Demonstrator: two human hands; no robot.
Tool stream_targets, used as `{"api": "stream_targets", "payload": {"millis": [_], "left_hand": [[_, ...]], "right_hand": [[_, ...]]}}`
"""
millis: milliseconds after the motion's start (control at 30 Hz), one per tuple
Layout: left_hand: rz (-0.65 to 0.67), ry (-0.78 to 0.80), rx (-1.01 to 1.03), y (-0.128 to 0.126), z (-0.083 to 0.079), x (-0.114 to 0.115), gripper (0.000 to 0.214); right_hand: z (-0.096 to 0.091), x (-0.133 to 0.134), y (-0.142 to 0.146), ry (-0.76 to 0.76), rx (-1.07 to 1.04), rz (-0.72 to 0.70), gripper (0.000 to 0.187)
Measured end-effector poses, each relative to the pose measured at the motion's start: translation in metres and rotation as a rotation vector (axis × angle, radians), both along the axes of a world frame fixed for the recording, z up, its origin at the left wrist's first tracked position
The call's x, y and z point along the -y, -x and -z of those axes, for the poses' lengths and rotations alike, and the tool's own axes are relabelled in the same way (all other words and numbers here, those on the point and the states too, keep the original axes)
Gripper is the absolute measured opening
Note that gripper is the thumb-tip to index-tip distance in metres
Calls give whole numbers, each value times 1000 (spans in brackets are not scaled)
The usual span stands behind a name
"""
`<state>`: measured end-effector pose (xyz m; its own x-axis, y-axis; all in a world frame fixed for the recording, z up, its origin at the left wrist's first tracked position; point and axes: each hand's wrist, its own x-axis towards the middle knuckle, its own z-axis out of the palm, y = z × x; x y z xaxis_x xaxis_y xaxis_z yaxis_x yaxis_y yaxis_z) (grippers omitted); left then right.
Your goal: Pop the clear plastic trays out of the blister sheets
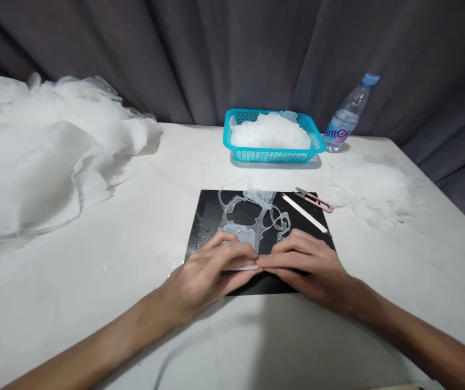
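A translucent moulded sheet (238, 235), rubbery or plastic in look, lies on a black mat (206, 208) with thin looped strips at its far side. Its near end is raised between my hands, where a pale edge shows. My left hand (210, 271) is closed, its thumb and fingers pinching that edge. From the other side my right hand (309, 265) pinches the same end, fingertips meeting those of the left. Fingers hide much of the held part. Beyond my right hand lie a slim white tool (304, 214) with a dark tip and pink-handled thread snips (317, 201).
A blue basket (273, 156) of translucent white pieces stands at the back, beside a water bottle (344, 119). A large heap of translucent white sheets (49, 157) covers the left of the table. Thin clear scraps (382, 189) are piled at the right. A grey curtain (232, 59) hangs behind.
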<state>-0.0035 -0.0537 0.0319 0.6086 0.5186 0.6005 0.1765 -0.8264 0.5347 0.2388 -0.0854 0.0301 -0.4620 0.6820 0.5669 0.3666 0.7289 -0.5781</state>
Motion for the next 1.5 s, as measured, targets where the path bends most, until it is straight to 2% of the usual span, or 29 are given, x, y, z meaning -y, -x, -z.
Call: {"api": "stream_targets", "payload": {"millis": [233, 467, 600, 700, 767, 833, 900, 967, 1067, 1133, 1167, 1233, 1300, 1333, 1400, 1500], "left_hand": [[73, 3, 31, -1, 0, -3, 37], [83, 31, 43, 0, 8, -2, 37], [-19, 171, -176, 8, 0, -8, 36], [-32, 319, -403, 23, -11, -22, 46], [-18, 386, -466, 34, -15, -33, 46], [47, 416, -483, 45, -15, -43, 46], [113, 438, -474, 52, -11, -50, 40], [124, 446, -501, 56, -8, -54, 38], [117, 346, -568, 54, -5, -52, 33], [95, 225, -584, 49, -2, -48, 29], [73, 159, -576, 46, 0, -45, 27], [12, 41, -536, 40, 7, -41, 24], [-30, -26, -499, 35, 13, -39, 23], [-37, -37, -490, 33, 15, -39, 24], [-25, -20, -487, 32, 16, -40, 24], [76, 108, -495, 37, 8, -45, 27]], "right_hand": [[-1, -1, 2, 32, -88, -4, 5], [-1, -2, 2, -28, -41, -3, 5], [3, -5, 1, -72, 2, 46, 5], [8, -15, -5, -55, -35, 129, 7], [10, -31, -10, 4, -99, 225, 5], [8, -60, -16, 96, -197, 308, 8], [-1, -101, -22, 157, -320, 377, 21], [-16, -150, -28, 185, -349, 497, 36], [-43, -209, -36, 173, -308, 585, 47], [-56, -221, -40, 161, -259, 645, 49], [-59, -217, -41, 164, -226, 655, 49], [-58, -191, -45, 205, -134, 613, 45], [-51, -152, -50, 310, 9, 488, 40], [-45, -133, -54, 424, 166, 392, 38], [-33, -99, -61, 660, 342, 259, 32], [-17, -72, -70, 906, 395, 249, 29]]}}
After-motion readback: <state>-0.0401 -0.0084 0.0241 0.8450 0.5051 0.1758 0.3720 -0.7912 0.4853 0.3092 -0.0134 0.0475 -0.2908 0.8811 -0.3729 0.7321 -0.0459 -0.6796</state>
